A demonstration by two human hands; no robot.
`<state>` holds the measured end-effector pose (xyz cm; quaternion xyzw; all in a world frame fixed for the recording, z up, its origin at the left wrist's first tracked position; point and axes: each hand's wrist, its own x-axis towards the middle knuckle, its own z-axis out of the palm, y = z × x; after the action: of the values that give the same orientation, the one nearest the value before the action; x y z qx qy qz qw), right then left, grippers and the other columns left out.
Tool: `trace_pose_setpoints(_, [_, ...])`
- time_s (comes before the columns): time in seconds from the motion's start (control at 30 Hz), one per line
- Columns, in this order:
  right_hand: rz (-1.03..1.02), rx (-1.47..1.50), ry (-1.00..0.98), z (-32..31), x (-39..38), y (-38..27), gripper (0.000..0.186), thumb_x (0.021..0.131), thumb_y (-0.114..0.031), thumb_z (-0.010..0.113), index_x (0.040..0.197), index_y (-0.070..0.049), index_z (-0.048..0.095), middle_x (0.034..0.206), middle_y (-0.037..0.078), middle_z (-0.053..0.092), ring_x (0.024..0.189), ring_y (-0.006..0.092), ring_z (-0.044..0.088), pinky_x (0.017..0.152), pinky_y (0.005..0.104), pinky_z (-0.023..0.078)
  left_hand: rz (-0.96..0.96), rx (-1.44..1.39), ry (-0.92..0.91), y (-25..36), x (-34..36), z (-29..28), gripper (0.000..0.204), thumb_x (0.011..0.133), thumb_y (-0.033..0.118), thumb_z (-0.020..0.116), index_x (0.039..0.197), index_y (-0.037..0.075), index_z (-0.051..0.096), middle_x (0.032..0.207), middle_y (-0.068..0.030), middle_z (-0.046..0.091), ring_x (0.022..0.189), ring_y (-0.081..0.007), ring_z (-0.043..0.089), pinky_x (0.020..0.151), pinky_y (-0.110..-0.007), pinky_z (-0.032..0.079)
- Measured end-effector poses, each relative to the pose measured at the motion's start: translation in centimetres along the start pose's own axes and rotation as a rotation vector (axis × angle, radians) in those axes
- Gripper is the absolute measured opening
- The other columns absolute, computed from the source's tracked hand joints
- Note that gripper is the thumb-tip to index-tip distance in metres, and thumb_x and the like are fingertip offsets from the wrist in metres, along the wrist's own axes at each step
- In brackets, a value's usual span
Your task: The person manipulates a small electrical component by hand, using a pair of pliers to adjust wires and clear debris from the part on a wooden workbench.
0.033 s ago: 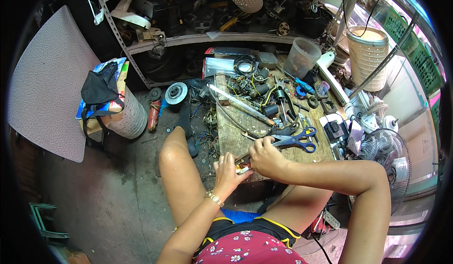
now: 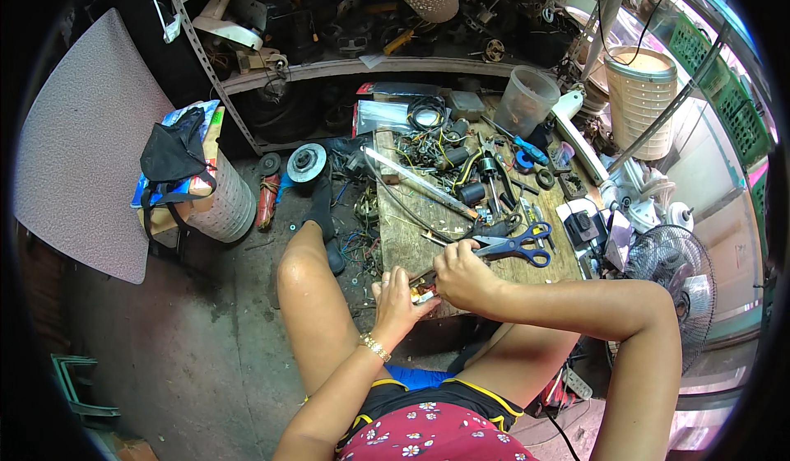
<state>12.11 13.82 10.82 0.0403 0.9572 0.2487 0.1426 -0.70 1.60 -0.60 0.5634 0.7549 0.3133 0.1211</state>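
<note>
Near the front edge of the wooden bench (image 2: 405, 251), my two hands are close together. My left hand (image 2: 395, 309), with a gold bracelet at its wrist, is closed around a small part (image 2: 424, 295) showing red, yellow and white; its kind is too small to tell. My right hand (image 2: 463, 277) is curled shut at the same part, and its fingers hide what they grip. A thin dark piece runs between the two hands. Just beyond my right hand lie blue-handled scissors (image 2: 527, 245), blades pointing left.
Pliers (image 2: 467, 169), a blue screwdriver (image 2: 527, 144), tangled wires and a clear plastic tub (image 2: 527, 99) crowd the far bench. A fan cage (image 2: 671, 276) stands right. At left are a perforated bin (image 2: 226, 206) and an angle grinder (image 2: 268, 193) on the floor.
</note>
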Motion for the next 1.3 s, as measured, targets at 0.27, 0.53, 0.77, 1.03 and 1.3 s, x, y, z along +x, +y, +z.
trace_pose_setpoints(0.27, [0.183, 0.571, -0.051, 1.6, -0.2, 1.1, 0.022, 0.088, -0.023, 0.069, 0.087, -0.004, 0.079, 0.096, 0.017, 0.075, 0.08, 0.0353, 0.077, 0.07, 0.0483, 0.061, -0.036, -0.041, 0.117, 0.0, -0.5, 1.1, 0.072, 0.071, 0.052, 0.088, 0.117, 0.005, 0.058, 0.111, -0.0111, 0.061, 0.11, -0.0322, 0.056, 0.091, -0.048, 0.036])
trace_pose_setpoints(0.53, [0.153, 0.517, -0.011, -0.1, -3.4, 3.3, 0.019, 0.087, -0.012, 0.062, 0.099, -0.006, 0.076, 0.109, 0.011, 0.067, 0.107, 0.0312, 0.062, 0.085, 0.0483, 0.049, 0.006, -0.168, 0.057, -0.7, -0.6, -0.4, 0.066, 0.076, 0.048, 0.087, 0.121, 0.009, 0.059, 0.116, -0.0082, 0.062, 0.112, -0.0307, 0.055, 0.095, -0.046, 0.036])
trace_pose_setpoints(0.77, [0.124, 0.05, 0.192, 0.0, -3.6, 2.3, 0.017, 0.087, -0.019, 0.065, 0.096, -0.01, 0.076, 0.111, 0.011, 0.063, 0.11, 0.0316, 0.058, 0.098, 0.0523, 0.046, 0.028, -0.091, 0.01, -0.3, -0.7, -0.7, 0.067, 0.081, 0.048, 0.082, 0.129, 0.007, 0.06, 0.121, -0.0093, 0.061, 0.117, -0.0313, 0.053, 0.096, -0.047, 0.036])
trace_pose_setpoints(1.03, [0.11, 0.248, 0.062, 1.6, -3.6, 1.6, 0.017, 0.088, -0.018, 0.064, 0.096, -0.009, 0.076, 0.108, 0.012, 0.062, 0.109, 0.0316, 0.059, 0.095, 0.0534, 0.048, 0.031, -0.106, 0.006, -0.5, -1.0, -0.5, 0.065, 0.083, 0.045, 0.08, 0.131, 0.006, 0.058, 0.123, -0.0102, 0.06, 0.118, -0.0321, 0.052, 0.097, -0.047, 0.035])
trace_pose_setpoints(1.3, [0.043, 0.062, 0.068, 2.2, -1.6, 1.3, 0.02, 0.09, -0.021, 0.063, 0.096, -0.008, 0.077, 0.104, 0.01, 0.065, 0.102, 0.0314, 0.061, 0.085, 0.0519, 0.051, 0.052, -0.085, -0.009, -0.5, -0.8, -0.5, 0.065, 0.086, 0.047, 0.078, 0.13, 0.004, 0.058, 0.121, -0.0119, 0.058, 0.117, -0.0331, 0.051, 0.095, -0.049, 0.035])
